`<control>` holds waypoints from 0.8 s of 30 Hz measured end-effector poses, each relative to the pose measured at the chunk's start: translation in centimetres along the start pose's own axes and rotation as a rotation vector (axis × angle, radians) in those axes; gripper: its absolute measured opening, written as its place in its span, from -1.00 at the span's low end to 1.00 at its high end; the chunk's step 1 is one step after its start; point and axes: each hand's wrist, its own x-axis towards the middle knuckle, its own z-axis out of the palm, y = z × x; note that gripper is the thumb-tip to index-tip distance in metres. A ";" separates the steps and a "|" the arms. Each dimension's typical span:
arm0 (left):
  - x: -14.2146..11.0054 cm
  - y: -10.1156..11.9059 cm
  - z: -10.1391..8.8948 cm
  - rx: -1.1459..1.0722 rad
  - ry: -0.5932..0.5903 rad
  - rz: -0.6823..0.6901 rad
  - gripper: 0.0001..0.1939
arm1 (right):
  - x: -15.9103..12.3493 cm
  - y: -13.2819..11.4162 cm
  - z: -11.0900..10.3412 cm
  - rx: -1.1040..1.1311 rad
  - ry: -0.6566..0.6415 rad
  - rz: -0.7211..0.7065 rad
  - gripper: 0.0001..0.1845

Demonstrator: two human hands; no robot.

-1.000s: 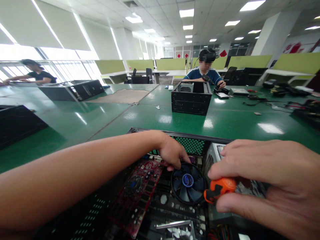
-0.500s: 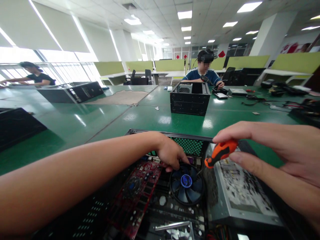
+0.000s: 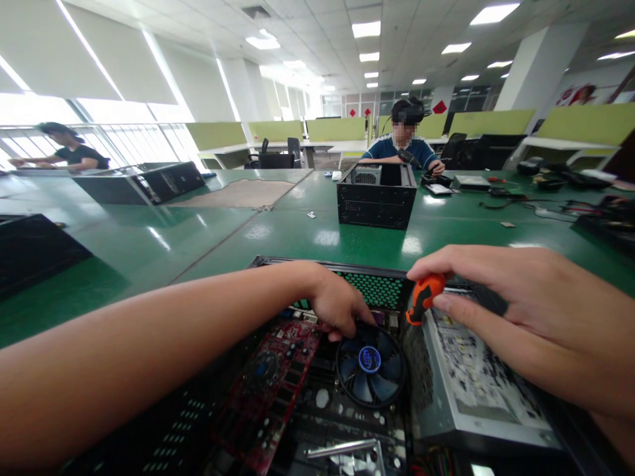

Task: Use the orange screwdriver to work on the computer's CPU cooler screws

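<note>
My right hand [image 3: 501,311] holds an orange-and-black screwdriver [image 3: 425,297] by its handle, between thumb and fingers, above the edge of the silver power supply [image 3: 489,377]. The screwdriver's tip is hard to make out. My left hand [image 3: 342,304] reaches down into the open computer case, its fingers curled at the upper rim of a round black cooling fan [image 3: 370,383] with a blue label at its hub. The undersides of those fingers are hidden. Left of the fan, a red graphics card [image 3: 278,370] stands in the case below my forearm.
Across the green table [image 3: 238,244] stands another black computer case [image 3: 377,201], and a person [image 3: 404,139] sits behind it. More cases lie at the left, where a second person [image 3: 74,152] sits. Cables [image 3: 560,208] and parts lie at the far right.
My right hand has shifted left with the screwdriver, whose handle now stands more upright. My left hand stays at the fan's rim.
</note>
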 end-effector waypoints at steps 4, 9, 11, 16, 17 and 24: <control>0.0 0.2 0.0 -0.002 -0.011 0.000 0.00 | 0.1 0.2 0.0 -0.001 -0.009 0.011 -0.69; -0.1 0.2 0.1 0.002 0.014 -0.006 -0.02 | 0.4 0.3 0.3 0.013 -0.012 0.027 -0.67; -0.1 0.1 0.1 0.008 0.017 -0.001 -0.04 | 0.4 0.4 0.4 0.019 -0.011 0.027 -0.67; 0.0 0.2 0.1 0.031 -0.003 -0.007 0.00 | 0.4 0.1 0.2 0.035 0.001 0.026 -0.70; -0.1 0.2 0.0 0.031 -0.006 -0.012 0.01 | 0.4 0.1 0.2 0.039 0.000 0.026 -0.70; 0.0 0.2 0.1 0.011 0.007 -0.006 -0.02 | 0.4 -0.1 0.5 0.073 -0.030 0.053 -0.67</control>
